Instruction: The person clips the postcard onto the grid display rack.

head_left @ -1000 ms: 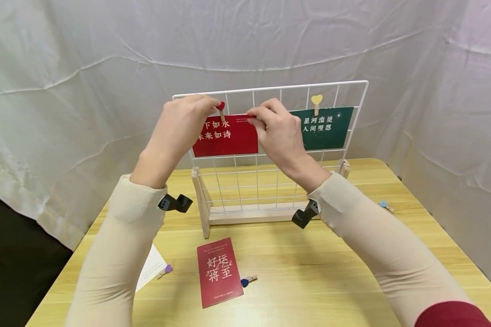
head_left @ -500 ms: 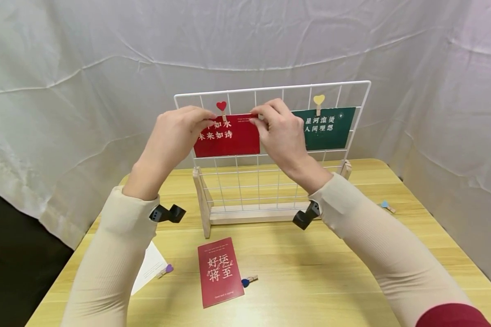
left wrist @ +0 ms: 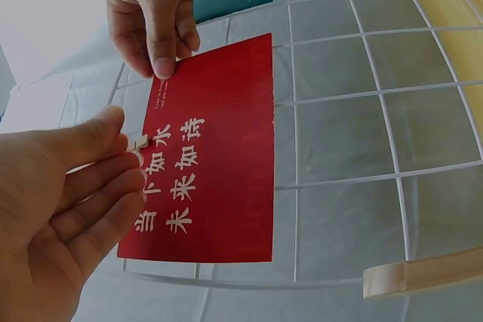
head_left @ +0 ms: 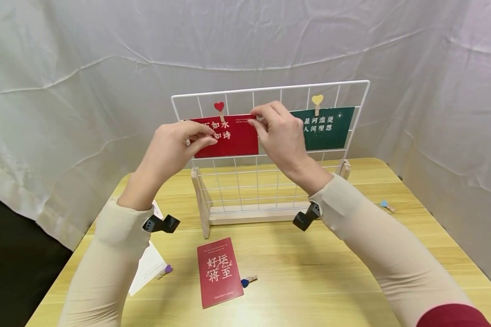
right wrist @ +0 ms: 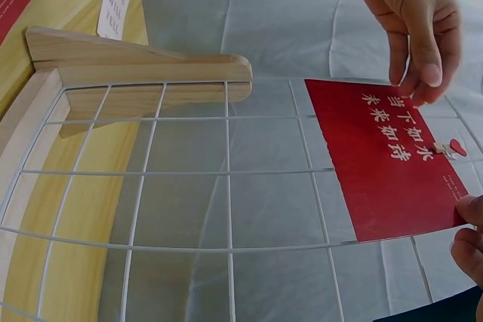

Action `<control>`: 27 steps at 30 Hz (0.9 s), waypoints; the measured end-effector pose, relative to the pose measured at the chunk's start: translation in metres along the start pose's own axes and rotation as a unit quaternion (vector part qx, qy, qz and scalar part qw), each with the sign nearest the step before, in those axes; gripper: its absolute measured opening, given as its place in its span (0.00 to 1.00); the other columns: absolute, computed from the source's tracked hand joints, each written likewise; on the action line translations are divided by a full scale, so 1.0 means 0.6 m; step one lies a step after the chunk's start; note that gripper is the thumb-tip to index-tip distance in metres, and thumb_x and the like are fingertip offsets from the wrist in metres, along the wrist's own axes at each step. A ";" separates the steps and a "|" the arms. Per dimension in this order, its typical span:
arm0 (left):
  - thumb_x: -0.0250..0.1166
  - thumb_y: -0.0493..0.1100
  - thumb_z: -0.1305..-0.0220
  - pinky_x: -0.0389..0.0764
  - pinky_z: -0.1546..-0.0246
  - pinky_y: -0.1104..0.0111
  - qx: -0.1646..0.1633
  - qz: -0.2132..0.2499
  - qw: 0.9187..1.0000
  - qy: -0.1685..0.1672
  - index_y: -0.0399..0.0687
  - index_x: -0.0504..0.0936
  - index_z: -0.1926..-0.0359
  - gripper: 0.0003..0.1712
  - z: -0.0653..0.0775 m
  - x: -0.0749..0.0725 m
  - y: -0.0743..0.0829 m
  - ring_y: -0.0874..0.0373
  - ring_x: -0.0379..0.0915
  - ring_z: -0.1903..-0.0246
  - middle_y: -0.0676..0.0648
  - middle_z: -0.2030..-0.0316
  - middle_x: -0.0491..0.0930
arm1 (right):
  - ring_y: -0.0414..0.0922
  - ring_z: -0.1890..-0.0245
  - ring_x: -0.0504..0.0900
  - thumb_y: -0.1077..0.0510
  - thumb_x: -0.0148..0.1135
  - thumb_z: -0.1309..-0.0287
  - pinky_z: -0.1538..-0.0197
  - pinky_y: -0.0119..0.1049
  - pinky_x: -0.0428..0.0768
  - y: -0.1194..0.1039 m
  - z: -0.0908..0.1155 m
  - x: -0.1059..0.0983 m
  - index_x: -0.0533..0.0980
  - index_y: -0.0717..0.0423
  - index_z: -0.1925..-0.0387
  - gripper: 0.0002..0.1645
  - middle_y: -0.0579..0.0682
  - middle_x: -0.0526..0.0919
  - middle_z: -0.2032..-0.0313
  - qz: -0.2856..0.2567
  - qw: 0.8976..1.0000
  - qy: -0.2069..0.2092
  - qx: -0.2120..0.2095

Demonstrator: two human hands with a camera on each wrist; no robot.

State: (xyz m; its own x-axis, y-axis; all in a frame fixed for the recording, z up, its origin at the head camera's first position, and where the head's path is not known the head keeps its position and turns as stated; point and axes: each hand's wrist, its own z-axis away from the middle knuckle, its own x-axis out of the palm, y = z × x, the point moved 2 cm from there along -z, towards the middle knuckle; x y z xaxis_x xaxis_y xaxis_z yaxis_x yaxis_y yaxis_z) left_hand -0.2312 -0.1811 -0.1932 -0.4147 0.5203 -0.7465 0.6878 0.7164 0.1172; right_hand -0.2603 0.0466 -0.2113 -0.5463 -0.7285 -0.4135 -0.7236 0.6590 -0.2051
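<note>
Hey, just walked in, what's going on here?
A person is working at a wire grid stand. Their right hand pinches the top right corner of a red card clipped there with a red heart clip. Their left hand is near the card's left end, gripping nothing. A green card hangs alongside under a yellow heart clip; a maroon card lies on the table.

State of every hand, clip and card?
Left hand: relaxed, empty
Rectangular red paper card: clipped
Right hand: pinching that card
Red heart wooden clip: fastened
Rectangular green paper card: clipped
Yellow heart wooden clip: fastened
Rectangular crimson paper card: flat
White paper cards: lying, partly hidden
Purple heart wooden clip: loose
Navy heart wooden clip: loose
Light-blue heart wooden clip: loose
</note>
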 end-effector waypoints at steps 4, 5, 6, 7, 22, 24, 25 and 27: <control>0.72 0.42 0.41 0.82 0.64 0.62 -0.029 0.020 0.999 -0.036 0.46 0.88 0.56 0.12 0.006 0.002 -0.004 0.55 0.80 0.68 0.48 0.64 0.86 | 0.45 0.65 0.83 0.61 0.67 0.39 0.63 0.39 0.81 -0.002 0.001 -0.003 0.83 0.60 0.61 0.07 0.53 0.81 0.63 -0.005 1.000 0.008 -0.006; 0.72 0.42 0.41 0.82 0.63 0.62 -0.035 0.026 0.998 -0.043 0.46 0.88 0.57 0.12 0.008 0.002 -0.005 0.55 0.80 0.68 0.48 0.64 0.86 | 0.45 0.65 0.83 0.61 0.66 0.39 0.63 0.39 0.82 -0.002 0.002 -0.004 0.83 0.60 0.61 0.06 0.53 0.82 0.63 -0.006 1.000 0.009 -0.008; 0.72 0.42 0.41 0.82 0.63 0.62 -0.040 0.034 0.997 -0.049 0.46 0.88 0.57 0.11 0.009 0.002 -0.006 0.55 0.80 0.68 0.49 0.64 0.86 | 0.45 0.65 0.83 0.62 0.66 0.39 0.63 0.40 0.82 -0.003 0.002 -0.005 0.83 0.59 0.61 0.06 0.52 0.82 0.63 -0.009 1.000 0.010 -0.008; 0.72 0.42 0.41 0.82 0.63 0.62 -0.045 0.040 0.997 -0.056 0.47 0.88 0.57 0.11 0.011 0.002 -0.007 0.56 0.81 0.68 0.49 0.64 0.86 | 0.45 0.64 0.83 0.62 0.66 0.39 0.63 0.40 0.82 -0.003 0.002 -0.006 0.83 0.59 0.61 0.05 0.52 0.82 0.63 -0.011 1.000 0.010 -0.009; 0.69 0.46 0.38 0.82 0.56 0.59 -0.084 0.105 0.981 -0.138 0.48 0.85 0.52 0.14 0.048 0.010 -0.022 0.57 0.81 0.60 0.52 0.60 0.85 | 0.44 0.66 0.81 0.63 0.66 0.39 0.63 0.36 0.81 -0.011 0.010 -0.026 0.84 0.60 0.60 0.06 0.52 0.84 0.63 -0.034 0.999 -0.010 -0.018; 0.70 0.46 0.38 0.82 0.56 0.59 -0.084 0.105 0.981 -0.139 0.49 0.85 0.52 0.14 0.053 0.011 -0.022 0.58 0.81 0.60 0.52 0.60 0.85 | 0.44 0.66 0.80 0.64 0.66 0.39 0.64 0.36 0.80 -0.010 0.013 -0.028 0.84 0.60 0.60 0.06 0.52 0.84 0.63 -0.034 0.999 -0.008 -0.019; 0.70 0.46 0.38 0.82 0.55 0.59 -0.084 0.105 0.981 -0.141 0.49 0.85 0.52 0.14 0.056 0.011 -0.022 0.58 0.81 0.60 0.53 0.60 0.85 | 0.44 0.67 0.80 0.64 0.65 0.39 0.64 0.36 0.80 -0.010 0.014 -0.029 0.84 0.60 0.60 0.06 0.52 0.84 0.63 -0.033 0.999 -0.008 -0.022; 0.70 0.46 0.38 0.82 0.55 0.59 -0.084 0.106 0.980 -0.143 0.50 0.85 0.52 0.14 0.062 0.013 -0.023 0.58 0.81 0.59 0.53 0.60 0.85 | 0.44 0.67 0.80 0.65 0.65 0.39 0.65 0.36 0.79 -0.008 0.018 -0.030 0.84 0.60 0.60 0.06 0.52 0.84 0.64 -0.033 0.999 -0.008 -0.026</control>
State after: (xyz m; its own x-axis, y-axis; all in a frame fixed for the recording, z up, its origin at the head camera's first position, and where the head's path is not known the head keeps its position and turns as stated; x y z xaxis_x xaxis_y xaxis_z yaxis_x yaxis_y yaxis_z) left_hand -0.2216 -0.2043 -0.2251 -0.0719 0.5308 -0.8444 0.6229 0.6851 0.3776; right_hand -0.2423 0.0588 -0.2126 -0.4907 -0.7661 -0.4150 -0.7786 0.5994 -0.1858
